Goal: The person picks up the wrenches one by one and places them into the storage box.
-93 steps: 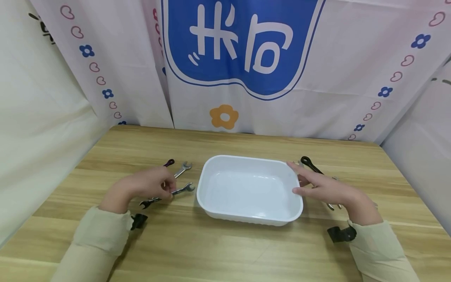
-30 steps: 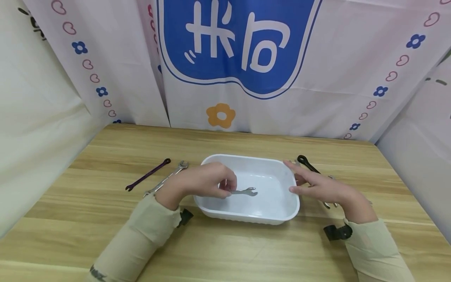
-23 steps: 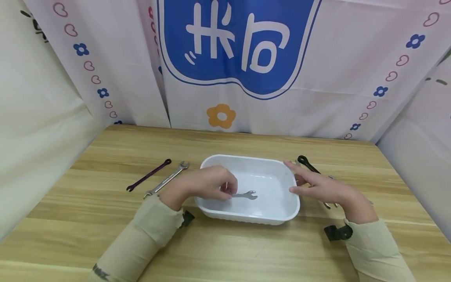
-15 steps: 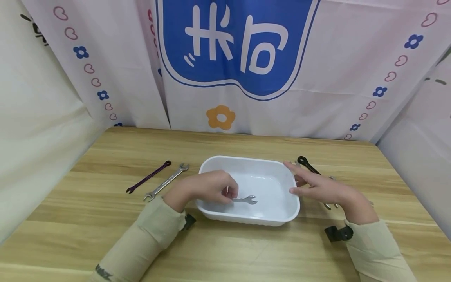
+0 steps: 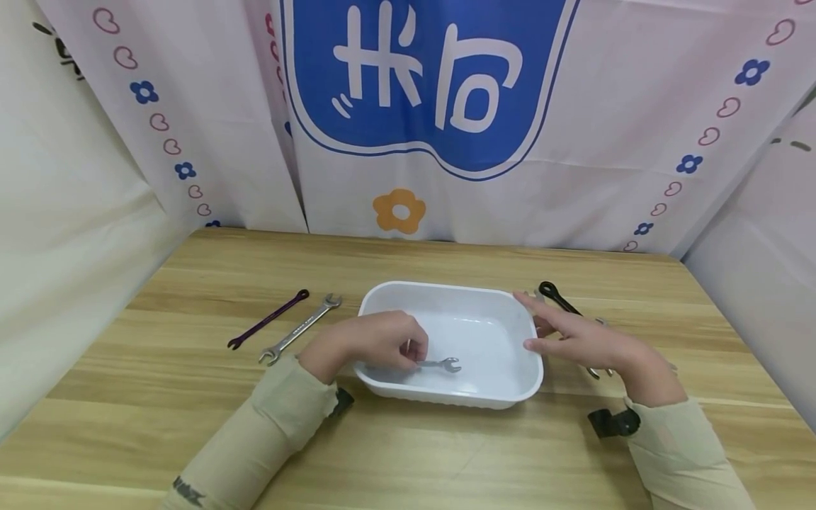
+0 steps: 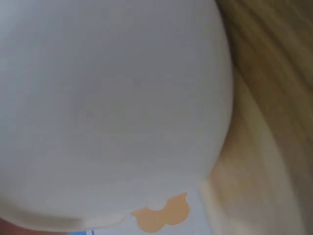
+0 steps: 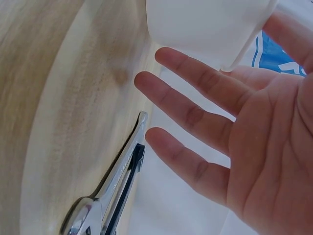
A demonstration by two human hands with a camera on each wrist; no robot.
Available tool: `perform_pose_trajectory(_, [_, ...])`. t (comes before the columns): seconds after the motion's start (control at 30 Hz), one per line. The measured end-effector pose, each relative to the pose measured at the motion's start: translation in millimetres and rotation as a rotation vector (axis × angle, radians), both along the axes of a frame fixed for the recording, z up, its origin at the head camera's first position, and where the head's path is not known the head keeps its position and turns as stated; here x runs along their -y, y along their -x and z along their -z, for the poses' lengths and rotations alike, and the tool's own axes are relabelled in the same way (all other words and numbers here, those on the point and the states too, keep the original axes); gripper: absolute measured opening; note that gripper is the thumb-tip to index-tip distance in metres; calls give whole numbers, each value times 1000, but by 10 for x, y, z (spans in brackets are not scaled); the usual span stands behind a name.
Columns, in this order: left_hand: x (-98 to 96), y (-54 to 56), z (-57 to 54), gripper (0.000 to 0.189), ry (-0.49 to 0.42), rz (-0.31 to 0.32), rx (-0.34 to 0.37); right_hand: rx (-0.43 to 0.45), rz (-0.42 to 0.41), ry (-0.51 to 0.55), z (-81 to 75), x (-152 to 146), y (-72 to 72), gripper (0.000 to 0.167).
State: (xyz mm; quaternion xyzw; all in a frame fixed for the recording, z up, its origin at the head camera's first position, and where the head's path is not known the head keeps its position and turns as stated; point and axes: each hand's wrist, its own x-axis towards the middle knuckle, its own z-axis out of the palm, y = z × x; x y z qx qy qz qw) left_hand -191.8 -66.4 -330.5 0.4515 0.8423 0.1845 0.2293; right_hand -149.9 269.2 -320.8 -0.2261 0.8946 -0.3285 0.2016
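Over the white plastic basin (image 5: 491, 347), my left hand (image 5: 385, 340) pinches a small silver wrench (image 5: 448, 365) between thumb and fingers. The wrench's open end points right, low inside the basin; its other end is hidden by the hand. In the left wrist view the basin's outer wall (image 6: 117, 107) fills most of the picture, and the held wrench is out of sight. My right hand (image 5: 583, 340) rests against the basin's right rim with its fingers extended. The right wrist view shows the same hand (image 7: 254, 127) with its fingers spread beside the basin.
Left of the basin lie a purple wrench (image 5: 268, 320) and a silver double-ended wrench (image 5: 299, 330). Behind and under the right hand, a black-ended wrench (image 5: 557, 296) and other tools lie partly hidden on the wooden table (image 5: 446, 460). A printed cloth (image 5: 574, 198) hangs along the back.
My left hand has lifted the small silver wrench off the table at left, carried it right over the basin and lowered it inside. The right hand has stayed at the right rim.
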Motion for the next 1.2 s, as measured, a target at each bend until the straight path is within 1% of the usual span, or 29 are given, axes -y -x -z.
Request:
perform_pose_trajectory(0.27, [-3,1,27,12,-1,13,-14,-4,-1,3,-2,7,0,78])
perform_pose_trajectory(0.6, [-19,-14,29,11,39,-14,-4,-1,0,13,-6,15,-8,78])
perform_pose_trajectory(1.0, [-23,-18,55,11,38,-22,-7,6,3,8,2,7,-7,78])
perform_pose_trajectory(1.2, [-26,-25,55,10,37,-28,2,14,5,12,-6,9,-10,79])
